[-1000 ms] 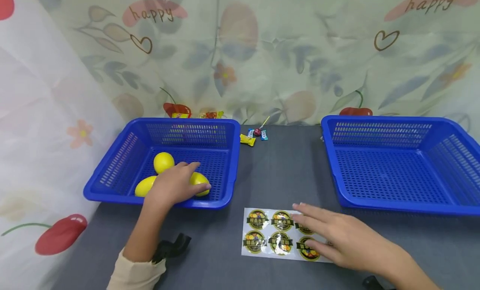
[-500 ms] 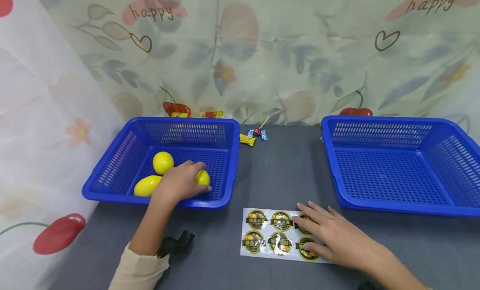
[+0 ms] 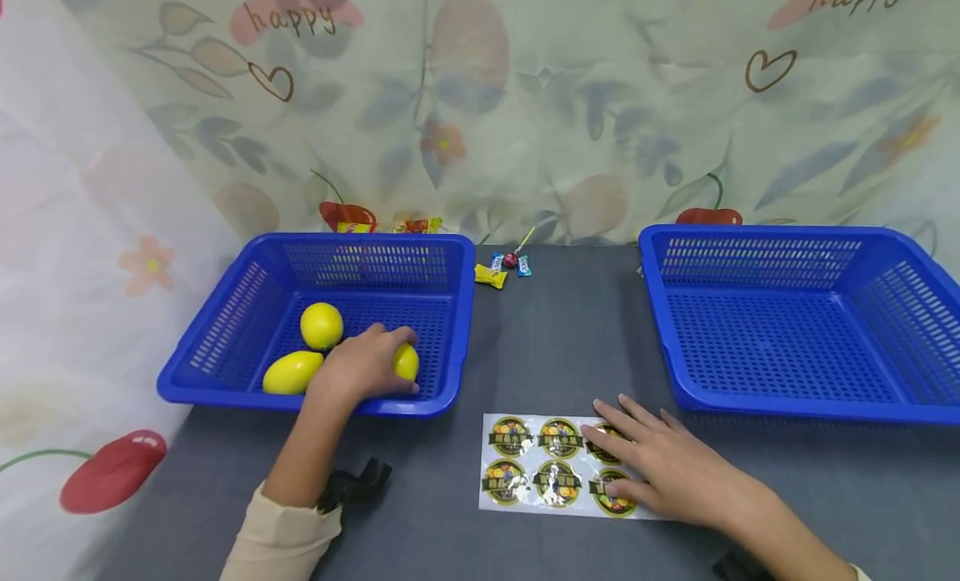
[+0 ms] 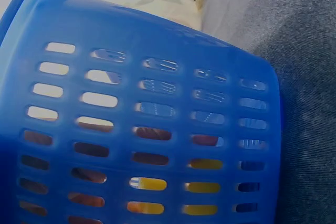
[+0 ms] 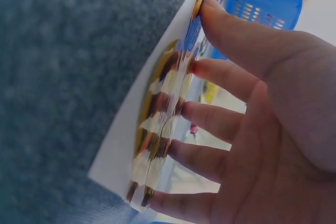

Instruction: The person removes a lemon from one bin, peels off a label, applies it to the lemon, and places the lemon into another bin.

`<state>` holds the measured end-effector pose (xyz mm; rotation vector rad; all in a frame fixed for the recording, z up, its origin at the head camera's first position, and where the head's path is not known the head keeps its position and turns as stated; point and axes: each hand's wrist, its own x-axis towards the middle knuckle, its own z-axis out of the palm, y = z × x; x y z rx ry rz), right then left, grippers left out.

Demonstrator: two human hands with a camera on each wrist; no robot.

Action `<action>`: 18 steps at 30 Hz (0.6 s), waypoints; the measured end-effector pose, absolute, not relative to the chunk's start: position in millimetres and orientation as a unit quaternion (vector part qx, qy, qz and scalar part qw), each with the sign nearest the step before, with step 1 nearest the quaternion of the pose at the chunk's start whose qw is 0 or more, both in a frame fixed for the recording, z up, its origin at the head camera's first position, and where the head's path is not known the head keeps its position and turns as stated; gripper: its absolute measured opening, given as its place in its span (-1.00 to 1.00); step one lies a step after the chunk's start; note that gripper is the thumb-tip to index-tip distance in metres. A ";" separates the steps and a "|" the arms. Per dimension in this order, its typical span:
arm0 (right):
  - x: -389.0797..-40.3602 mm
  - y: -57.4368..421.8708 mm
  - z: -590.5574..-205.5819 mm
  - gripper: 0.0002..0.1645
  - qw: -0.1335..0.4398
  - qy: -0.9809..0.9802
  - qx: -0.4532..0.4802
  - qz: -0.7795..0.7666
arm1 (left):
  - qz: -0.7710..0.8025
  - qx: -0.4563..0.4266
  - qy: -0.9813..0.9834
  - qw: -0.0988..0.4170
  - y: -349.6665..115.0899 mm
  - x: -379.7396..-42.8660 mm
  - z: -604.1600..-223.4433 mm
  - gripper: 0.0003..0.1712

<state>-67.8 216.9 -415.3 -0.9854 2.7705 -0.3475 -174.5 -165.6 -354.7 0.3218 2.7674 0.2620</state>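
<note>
My left hand (image 3: 358,368) reaches into the left blue basket (image 3: 213,396) and grips a yellow lemon (image 3: 407,363) between thumb and fingers, partly covered by the hand. Two other lemons lie in that basket, a rounder-looking lemon (image 3: 322,326) behind and a longer lemon (image 3: 292,373) at its left. In the left wrist view the slotted basket wall (image 4: 157,35) hides most of the hand, with yellow showing through the slots. My right hand (image 3: 667,473), fingers spread, rests on the right end of a sheet of round stickers (image 3: 558,483); the right wrist view shows fingertips touching the sheet (image 5: 121,161).
A second blue basket (image 3: 662,331) stands at the right with nothing in it. Small wrapped candies (image 3: 491,276) and a lollipop (image 3: 512,259) lie at the back, with candy packets (image 3: 417,226) behind the left basket. A printed curtain (image 3: 540,147) backs the dark tabletop (image 3: 555,331).
My left hand has shifted slightly right with its fingers closing around the lemon. The right hand has settled onto the sticker sheet, fingers spreading wider. The head view has shifted slightly.
</note>
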 end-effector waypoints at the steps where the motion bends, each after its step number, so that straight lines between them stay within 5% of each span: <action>1: -68.0 216.7 -415.0 -0.20 0.089 0.932 -0.331 -0.117 | 0.094 0.113 0.974 0.173 -165.6 -174.1 -353.9 -0.26; 10: -69.4 217.1 -413.0 -0.19 0.101 0.930 -0.331 -0.120 | 0.101 0.126 0.973 0.166 -165.2 -172.6 -353.0 -0.32; 18: -70.6 217.9 -411.4 -0.19 0.109 0.926 -0.337 -0.127 | 0.148 0.114 0.979 0.083 -164.0 -172.2 -349.9 -0.34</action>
